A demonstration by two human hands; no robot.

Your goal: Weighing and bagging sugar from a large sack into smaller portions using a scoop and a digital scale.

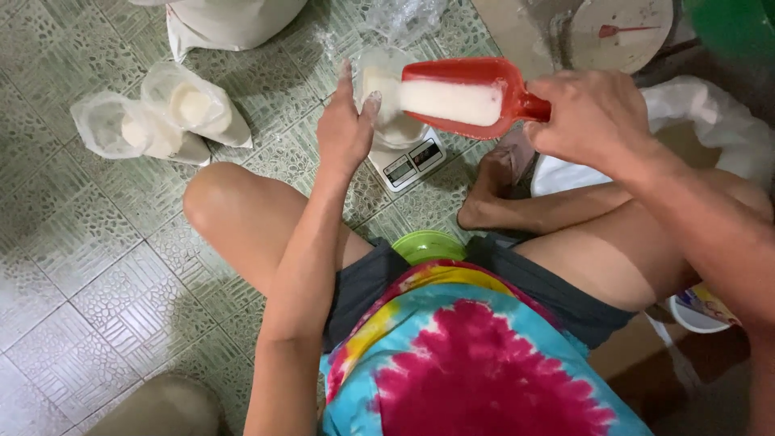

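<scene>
The red scoop [460, 95], heaped with white powder, was tipped over a clear bag [386, 89] standing on the small digital scale [412, 160], the right hand [593, 117] clenched round its handle while the left hand [345, 129], fingers extended, steadied the bag's mouth, apparently so the powder fell in, near filled bags [161, 117] on the tiled floor [105, 274].

I note open floor [97, 274] at near left. Two filled bags [161, 117] block far left; a large sack [234, 20] sits beyond them. The scale [412, 157] and my knees crowd centre. Dial scale [617, 32] blocks far right.
</scene>
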